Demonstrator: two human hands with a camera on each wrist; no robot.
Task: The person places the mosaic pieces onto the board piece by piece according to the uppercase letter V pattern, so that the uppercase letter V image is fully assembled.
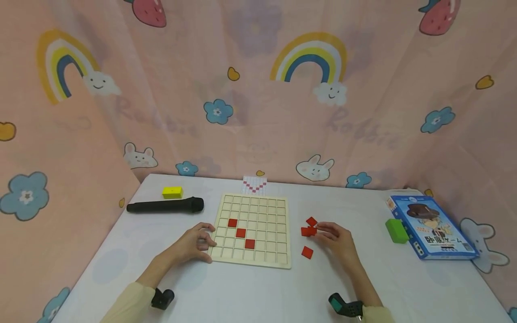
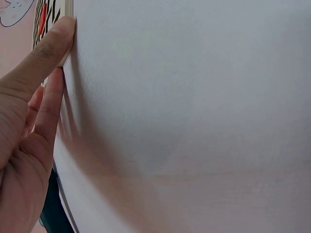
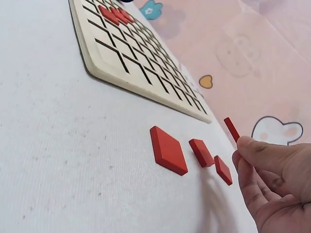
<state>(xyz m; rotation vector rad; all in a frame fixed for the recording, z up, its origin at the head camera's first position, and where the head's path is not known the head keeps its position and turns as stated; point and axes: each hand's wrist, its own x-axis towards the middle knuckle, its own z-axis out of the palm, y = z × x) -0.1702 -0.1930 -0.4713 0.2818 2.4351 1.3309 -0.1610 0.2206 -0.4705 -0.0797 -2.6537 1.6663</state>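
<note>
A cream grid board (image 1: 266, 262) lies on the table with three red tiles set in its squares in a diagonal line, one of them (image 1: 250, 244) nearest the front. At the board's front left corner, my left hand (image 1: 193, 244) holds the edge between thumb and bent fingers; the left wrist view shows the thumb (image 2: 58, 34) against the rim. To the right of the board, my right hand (image 1: 337, 242) pinches a thin red tile (image 3: 232, 129) between thumb and fingertips, above the table. Three loose red tiles lie beneath and beside it, one (image 3: 168, 151) closest to the board.
Behind the board, a small card (image 1: 254, 185) with a red V pattern leans by the curtain. A black microphone (image 1: 165, 206) and a yellow block (image 1: 172, 193) lie back left. On the right are a green block (image 1: 397, 231) and a blue game box (image 1: 434, 229).
</note>
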